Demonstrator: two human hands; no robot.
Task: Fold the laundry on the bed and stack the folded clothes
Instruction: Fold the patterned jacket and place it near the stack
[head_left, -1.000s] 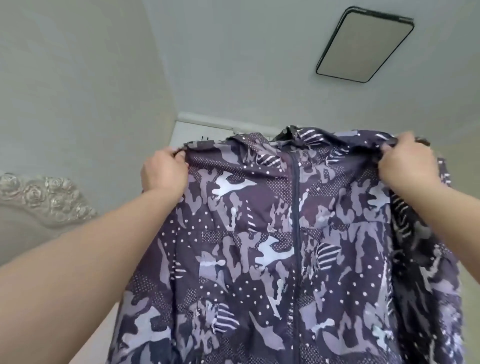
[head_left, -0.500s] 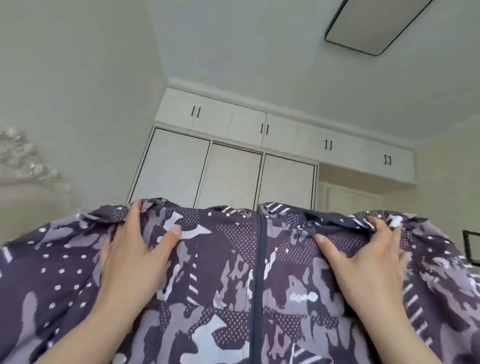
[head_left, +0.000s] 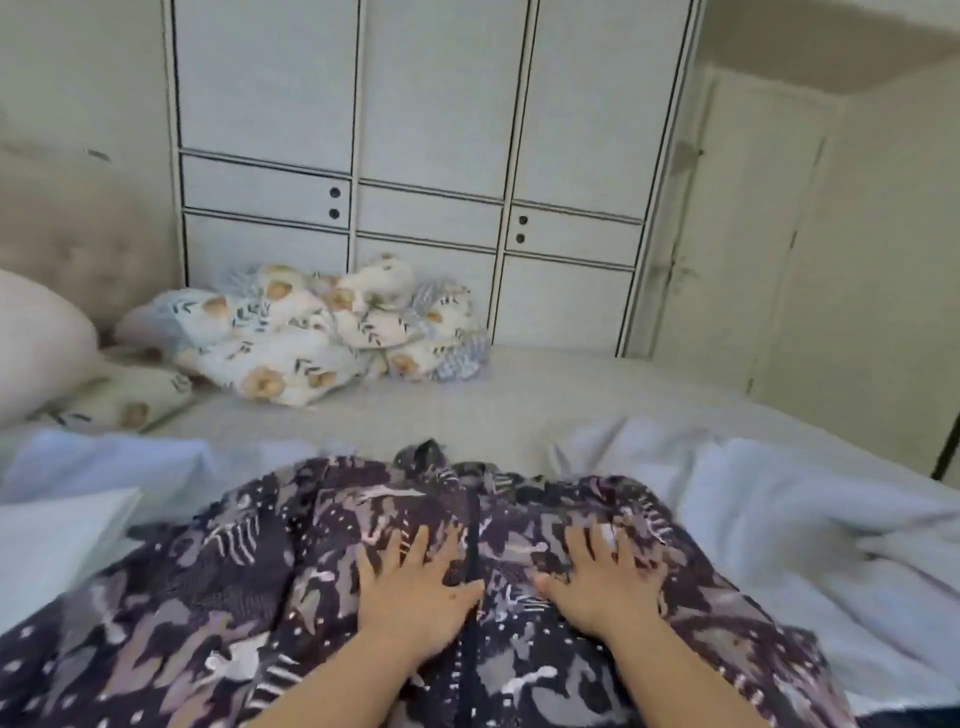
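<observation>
One patterned jacket (head_left: 322, 582) lies at the lower centre of the frame, with two hands on it: the left hand (head_left: 415, 587) and the right hand (head_left: 605, 584). One bed (head_left: 467, 410). One floral quilt (head_left: 311, 338) is bundled at the upper left, and one pillow (head_left: 36, 338) sits at the left edge. One wardrobe (head_left: 431, 156) with four round knobs

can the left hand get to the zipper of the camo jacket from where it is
Probably yes: the left hand lies flat on the camo jacket right beside the zipper, thumb nearly touching it, nothing between.
</observation>
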